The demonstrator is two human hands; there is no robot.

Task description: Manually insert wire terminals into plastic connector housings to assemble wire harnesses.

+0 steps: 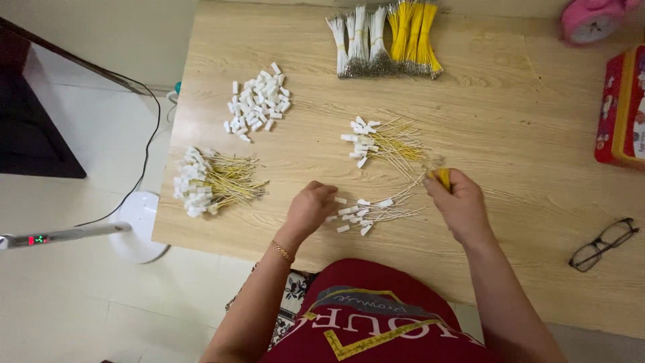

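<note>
Thin yellow wires with small white plastic connector caps point(366, 212) lie fanned on the table right between both hands, caps touching the left fingertips, free wire ends running up to the right fingers. Right hand point(458, 204): fingers pinched tight on a bunch of yellow wire ends point(443, 177). Left hand point(309, 208): fingers curled down, tips on the loose white caps; can't tell if it actually grips one.

Just beyond the fingers: a second small cluster of capped yellow wires point(379, 142). Well left of the left hand: a larger heap of the same capped wires point(209, 181), and past it a loose pile of bare white rectangular plastic caps point(259, 103). Far edge: tied bundles of white wire point(359, 42) beside tied bundles of yellow wire point(413, 37).

Right of the right hand, well apart: black-framed glasses point(603, 243); a red rectangular box with yellow trim point(621, 107) at the edge; a pink round clock point(591, 19) in the corner.

Surface: light wood-grain laminate table point(524, 121), matte. Room: pale tiled floor, white round fan base point(138, 225) with a black cable point(149, 141) trailing.
</note>
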